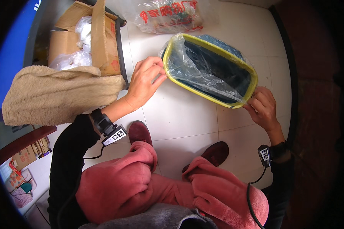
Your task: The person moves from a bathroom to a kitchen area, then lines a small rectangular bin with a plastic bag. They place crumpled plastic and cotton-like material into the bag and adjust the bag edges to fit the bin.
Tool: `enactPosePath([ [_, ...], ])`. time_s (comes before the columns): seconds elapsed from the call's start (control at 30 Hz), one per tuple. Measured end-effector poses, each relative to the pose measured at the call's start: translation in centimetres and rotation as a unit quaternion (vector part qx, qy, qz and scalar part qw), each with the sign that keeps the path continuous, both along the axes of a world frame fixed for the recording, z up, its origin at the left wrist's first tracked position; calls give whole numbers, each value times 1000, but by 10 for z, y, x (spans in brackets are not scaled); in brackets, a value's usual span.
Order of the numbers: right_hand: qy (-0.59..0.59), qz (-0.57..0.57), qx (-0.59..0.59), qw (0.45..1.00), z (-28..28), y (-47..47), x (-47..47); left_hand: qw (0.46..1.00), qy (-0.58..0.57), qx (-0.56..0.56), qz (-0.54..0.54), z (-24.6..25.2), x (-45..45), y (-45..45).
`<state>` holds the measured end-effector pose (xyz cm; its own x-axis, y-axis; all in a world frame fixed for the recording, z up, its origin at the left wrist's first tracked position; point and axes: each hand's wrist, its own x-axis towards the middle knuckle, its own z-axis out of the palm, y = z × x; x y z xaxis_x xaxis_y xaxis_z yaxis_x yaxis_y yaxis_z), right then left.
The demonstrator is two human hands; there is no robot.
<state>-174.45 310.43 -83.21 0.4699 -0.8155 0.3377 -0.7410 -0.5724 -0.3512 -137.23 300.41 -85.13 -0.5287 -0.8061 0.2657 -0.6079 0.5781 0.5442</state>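
Note:
A dark blue rectangular bin with a yellow rim is before me, its open top facing up towards me. A clear plastic bag lines it, lying over the near inner wall and partly over the rim. My left hand pinches the rim and bag edge at the bin's left end. With its fingers curled, my right hand grips the rim and bag at the lower right corner. Dark shadow hides the bottom of the bin.
A cardboard box holding white plastic bags stands at the upper left. In front of it a beige towel hangs near my left forearm. Beyond the bin lies a clear plastic bag with red writing. White floor tiles extend beneath.

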Motion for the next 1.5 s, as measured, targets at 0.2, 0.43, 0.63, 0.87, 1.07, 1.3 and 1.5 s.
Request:
enactPosePath([
  [0.2, 10, 3, -20, 1000, -1, -1, 1, 999, 13, -48, -4, -6, -2, 3],
  [0.43, 13, -8, 18, 1000, -1, -5, 5, 998, 5, -61, -17, -6, -4, 4],
  [0.63, 6, 4, -24, 1000, -3, -4, 10, 997, -12, -67, -21, -4, -6, 8],
  [0.87, 6, 11, -56, 998, -6, -2, 14, 993, -11, -106, -51, -5, -7, 10],
  [1.07, 51, 40, -91, 994, -8, -2, 12, 988, -22, -133, -74, -9, -8, 2],
  [1.3, 64, 8, -110, 992, -16, 4, 3, 988, -41, -136, -65, -15, -9, 2],
  [1.5, 41, -48, -98, 993, -30, 12, -2, 992, -35, -117, -30, -22, -9, -1],
])
